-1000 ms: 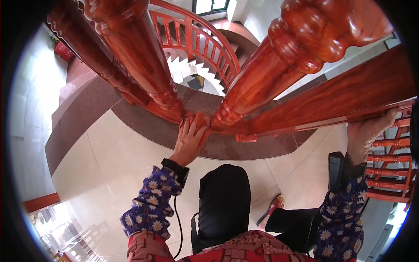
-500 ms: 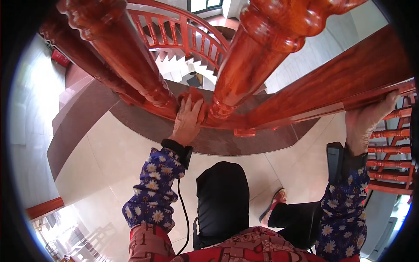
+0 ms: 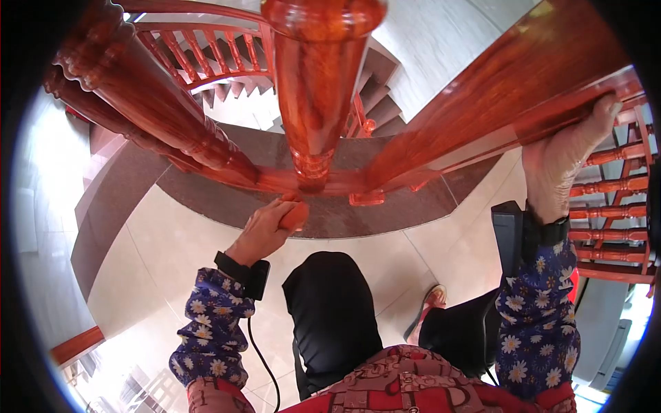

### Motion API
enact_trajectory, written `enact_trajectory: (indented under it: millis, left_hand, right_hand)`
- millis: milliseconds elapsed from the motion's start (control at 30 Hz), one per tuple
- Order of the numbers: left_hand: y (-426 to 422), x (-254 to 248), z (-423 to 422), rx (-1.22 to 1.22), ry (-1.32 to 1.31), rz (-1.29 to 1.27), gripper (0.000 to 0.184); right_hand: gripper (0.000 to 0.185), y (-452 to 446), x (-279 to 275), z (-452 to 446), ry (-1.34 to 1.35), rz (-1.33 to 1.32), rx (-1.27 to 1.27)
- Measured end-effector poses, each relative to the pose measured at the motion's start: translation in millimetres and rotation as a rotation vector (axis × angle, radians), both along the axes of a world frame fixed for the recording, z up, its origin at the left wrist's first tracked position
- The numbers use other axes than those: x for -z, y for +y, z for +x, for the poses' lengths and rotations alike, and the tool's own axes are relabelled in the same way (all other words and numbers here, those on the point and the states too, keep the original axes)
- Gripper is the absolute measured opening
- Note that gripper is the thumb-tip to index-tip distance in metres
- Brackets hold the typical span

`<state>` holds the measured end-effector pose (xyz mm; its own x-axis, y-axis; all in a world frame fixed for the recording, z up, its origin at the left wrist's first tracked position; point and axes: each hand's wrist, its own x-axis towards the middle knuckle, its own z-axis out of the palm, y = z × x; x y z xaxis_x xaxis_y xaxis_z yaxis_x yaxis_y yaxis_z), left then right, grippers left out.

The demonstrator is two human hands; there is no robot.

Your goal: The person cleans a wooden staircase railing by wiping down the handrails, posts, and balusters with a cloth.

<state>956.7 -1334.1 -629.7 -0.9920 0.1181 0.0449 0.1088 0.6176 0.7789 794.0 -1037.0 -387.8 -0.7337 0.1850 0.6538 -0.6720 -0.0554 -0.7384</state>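
My left hand (image 3: 260,230) is closed on a bunched orange-red cloth (image 3: 295,215), just below the foot of the middle turned baluster (image 3: 313,103) and close to the bottom rail (image 3: 275,180). At the right, my right hand (image 3: 561,162) rests against the underside of the broad wooden rail (image 3: 502,89). Its thumb reaches up over the edge, and the other fingers are hidden. Both wrists carry a dark strap with a black box.
A second baluster (image 3: 151,103) slants at the left. Beyond the brown stone border (image 3: 385,217), a curved stair drops away behind a red railing (image 3: 213,55). More spindles (image 3: 609,210) stand at the right. My knee (image 3: 334,310) is below centre.
The view has shifted, and the middle baluster now stands nearly upright in it. My left hand and the cloth have come from between the two balusters to below the middle one's foot.
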Motion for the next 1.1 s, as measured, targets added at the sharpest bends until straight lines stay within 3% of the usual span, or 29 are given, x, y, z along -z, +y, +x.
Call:
enact_trajectory:
  millis: [67,133,200,267,400,467,500,567,600,733,800,833,967,1033,1067,1100]
  left_hand:
    - [11,-31,-11,0.158,-0.157,0.039,0.035]
    - [27,-57,-21,0.181,-0.188,0.101,0.035]
    - [45,-67,-33,0.203,-0.218,0.158,0.036]
    - [61,-55,-48,0.275,0.214,0.082,0.042]
    - [95,-13,-89,0.219,0.086,-0.033,0.053]
    - [108,-1,-101,0.095,-0.125,-0.28,0.063]
    - [112,6,-104,0.098,-0.123,-0.289,0.063]
    - [116,15,-113,0.157,-0.372,-0.473,0.068]
    - [116,20,-111,0.161,-0.371,-0.482,0.068]
    - [101,45,-88,0.318,-0.18,-0.604,0.06]
    - [81,53,-77,0.469,-0.209,-0.53,0.065]
    - [80,38,-69,0.469,-0.217,-0.535,0.054]
    - [77,-17,-65,0.518,-0.473,-0.386,0.043]
    - [88,-34,-71,0.279,-1.003,-0.092,0.041]
    - [84,-31,-71,0.279,-1.008,-0.093,0.041]
    - [77,-26,-69,0.255,-0.692,-0.046,0.044]
  right_hand:
    - [0.074,3,1,2,-0.015,-0.001,-0.069]
    - [0.075,-5,-3,7,-0.148,-0.121,-0.092]
    - [0.075,2,0,6,-0.089,-0.059,-0.104]
    - [0.073,-1,-4,7,-0.088,-0.083,-0.1]
    - [0.069,4,4,2,-0.073,-0.14,-0.167]
    - [0.065,-4,1,11,-0.069,-0.144,-0.215]
    - [0.065,-5,-1,14,-0.066,-0.152,-0.211]
    - [0.062,-4,-4,14,-0.088,-0.086,-0.286]
    - [0.047,13,18,-8,-0.068,-0.053,-0.164]
    - [0.049,9,11,-4,-0.056,-0.071,-0.277]
    - [0.05,7,7,-1,-0.052,-0.073,-0.295]
    - [0.051,6,6,0,-0.054,-0.077,-0.302]
    - [0.052,2,3,5,-0.047,-0.081,-0.331]
    - [0.053,3,6,-1,-0.047,-0.075,-0.337]
    - [0.054,3,7,-1,-0.045,-0.072,-0.339]
    - [0.054,3,7,-2,-0.039,-0.073,-0.341]
